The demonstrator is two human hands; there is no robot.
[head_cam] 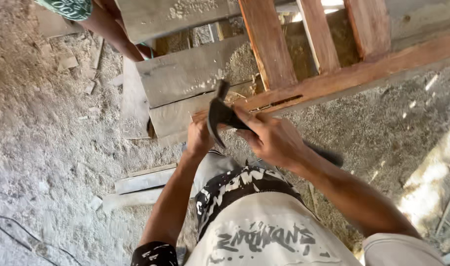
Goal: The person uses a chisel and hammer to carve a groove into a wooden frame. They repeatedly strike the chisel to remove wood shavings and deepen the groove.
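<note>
Overhead, head view, person standing on a sawdust-covered floor (47,148).
Right hand: right hand (274,140) closed around the neck of a claw hammer (220,116), just under the head; fingers wrapped, index finger laid along the top.
Hammer: dark metal head, claw end pointing up and away from the body, the other end curving down toward the waist; dark handle (326,155) runs back past the wrist.
Left hand: left hand (198,135) pressed against the near end of the reddish wooden rail (343,79), fingers curled; cannot tell whether it pinches anything.
Hammer position: head sits at the near left end of the rail, between the two hands, touching or just above the wood.
Frame: rail carries three reddish slats (267,44) running away from it toward the top edge.
Under frame: grey boards (185,74) lying flat, dusted with sawdust.
Floor, near the left leg: two pale offcut strips (143,181).
Top left corner: another person's leg (111,29) beside the boards.
</note>
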